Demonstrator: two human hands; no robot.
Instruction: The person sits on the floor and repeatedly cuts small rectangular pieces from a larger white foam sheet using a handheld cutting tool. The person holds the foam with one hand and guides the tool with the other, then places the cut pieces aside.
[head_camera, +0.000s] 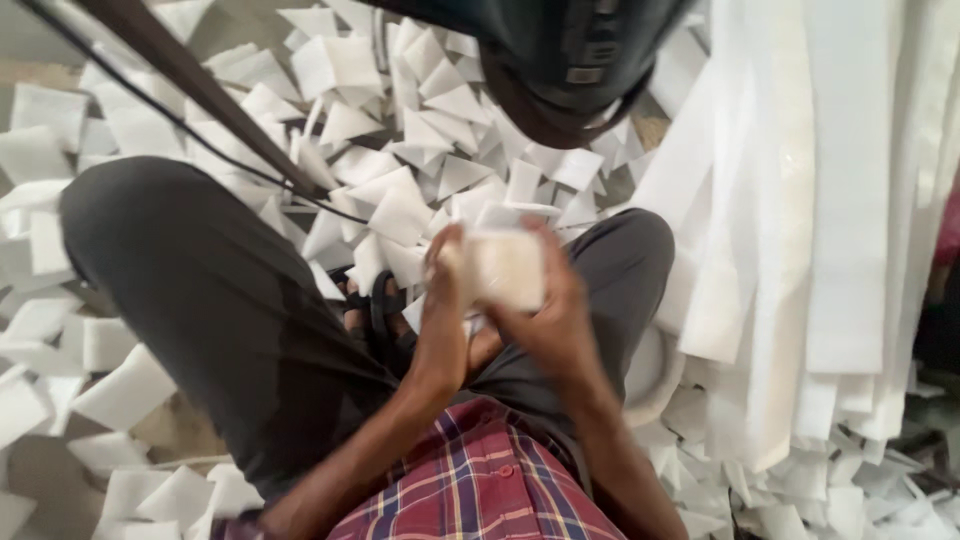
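Both my hands are raised over my lap and hold a small stack of white foam squares (503, 266) between them. My left hand (443, 305) grips the stack's left side. My right hand (553, 320) wraps around its right side and underside. The picture is blurred, so the number of pieces in the stack cannot be told. I sit with grey trousers (210, 290) and a red checked shirt (480, 480) in view below the hands.
Many loose white foam pieces (380, 120) cover the floor around my legs. Long white foam strips (810, 200) hang at the right. A dark machine part (570, 60) sits at the top, and a dark bar with a black cable (200, 95) crosses the upper left.
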